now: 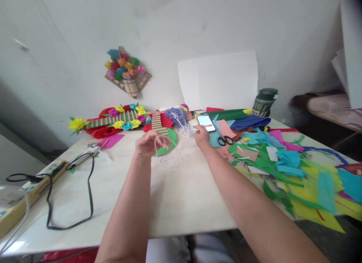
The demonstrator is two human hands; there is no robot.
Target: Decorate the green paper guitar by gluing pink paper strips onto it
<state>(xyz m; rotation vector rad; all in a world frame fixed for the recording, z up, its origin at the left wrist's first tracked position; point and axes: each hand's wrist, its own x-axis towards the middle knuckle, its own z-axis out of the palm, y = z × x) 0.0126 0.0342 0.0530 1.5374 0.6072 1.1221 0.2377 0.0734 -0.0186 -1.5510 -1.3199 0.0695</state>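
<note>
My left hand (149,143) is raised over the table with its fingers curled round a strand of white yarn (156,145). Part of that strand lies in loose loops on the tabletop below. Just behind the hand is a green disc (171,136) with a striped stick strip (156,121) on it. Close to the phone (206,123) with its lit screen, my right hand (202,135) has its fingers drawn together. What they hold, if anything, is too small to tell. A tangled purple and white yarn bundle (177,118) lies left of this hand.
Black-handled scissors (225,140) lie right of the phone, beside a heap of coloured paper scraps (288,165). A green bottle (264,103) stands at the back. Leftward are a flower-decorated stick piece (113,120), a glue gun (87,153) and a power strip (42,187).
</note>
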